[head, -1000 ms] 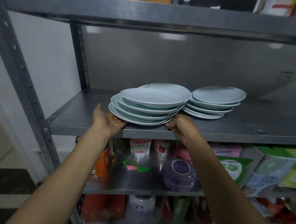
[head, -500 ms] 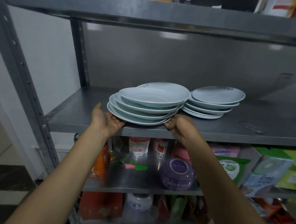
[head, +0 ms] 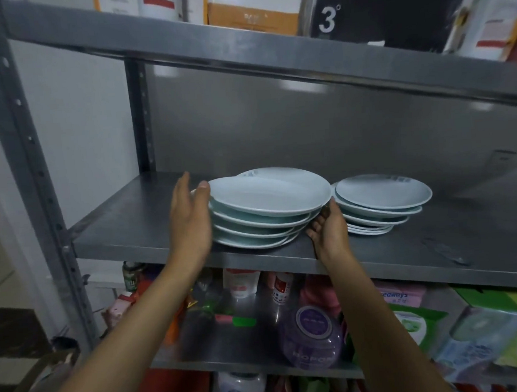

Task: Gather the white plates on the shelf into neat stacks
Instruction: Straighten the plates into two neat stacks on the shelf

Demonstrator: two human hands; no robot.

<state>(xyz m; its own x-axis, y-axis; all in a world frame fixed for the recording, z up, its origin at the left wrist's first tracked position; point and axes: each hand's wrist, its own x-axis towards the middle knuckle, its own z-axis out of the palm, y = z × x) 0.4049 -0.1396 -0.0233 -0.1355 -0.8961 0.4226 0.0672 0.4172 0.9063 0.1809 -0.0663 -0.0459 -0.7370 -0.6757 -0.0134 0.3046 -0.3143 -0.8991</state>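
Two stacks of white plates stand on the grey metal shelf [head: 125,232]. The left stack [head: 266,201] holds several plates, its upper ones shifted out of line. My left hand [head: 190,219] presses flat against that stack's left side, thumb touching the top plate's rim, fingers straight. My right hand [head: 326,227] touches the stack's right lower edge with loosely bent fingers, in the gap between the stacks. The right stack [head: 379,198] of several smaller plates sits untouched beside it.
The shelf above carries boxes, one dark box [head: 388,12] marked with a 3. The shelf below is crowded with bottles, a purple jar [head: 313,336] and packets. A flat dark object [head: 445,253] lies on the plate shelf at the right. An upright post [head: 24,151] stands at the left.
Both hands rose from the left stack's front lower edge to its two sides. The left hand now stands upright against the left rim; the right hand moved right, between the stacks.
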